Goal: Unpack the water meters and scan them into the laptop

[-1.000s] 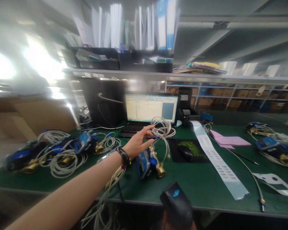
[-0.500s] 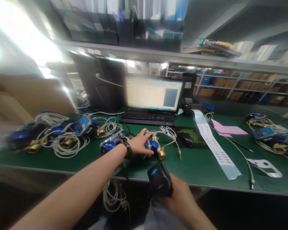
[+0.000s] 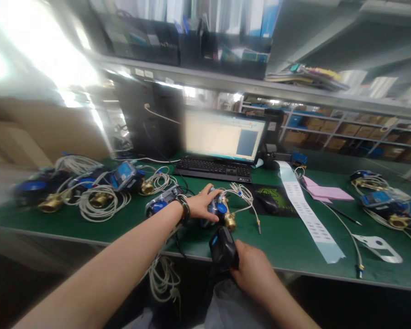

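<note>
My left hand [image 3: 202, 204] grips a brass-bodied meter [image 3: 221, 208] with a blue cap, thumb on the near side and fingers over the top. Part of the meter is hidden under the palm. A coiled white cable [image 3: 242, 194] trails right from it and ends in a brass-tipped probe [image 3: 259, 227]. Wrapped round a black handheld barcode scanner [image 3: 222, 249], my right hand [image 3: 251, 269] is low at the table's front edge. The scanner's head is just in front of the held meter, apart from it. Another blue-capped meter [image 3: 157, 206] lies left of my left hand, partly behind my wrist.
Several meters with coiled cables lie at the left [image 3: 51, 201] and right [image 3: 380, 201]. Behind stand a keyboard [image 3: 212, 169] and monitor [image 3: 222, 135]. Rightward are a mouse [image 3: 267, 202], a label strip [image 3: 304, 210], pink paper [image 3: 329, 188] and a pen [image 3: 344, 214].
The scanner in my right hand has turned and moved slightly up and left, nearer the meter. My left hand stays on the meter. The whole view has shifted a little.
</note>
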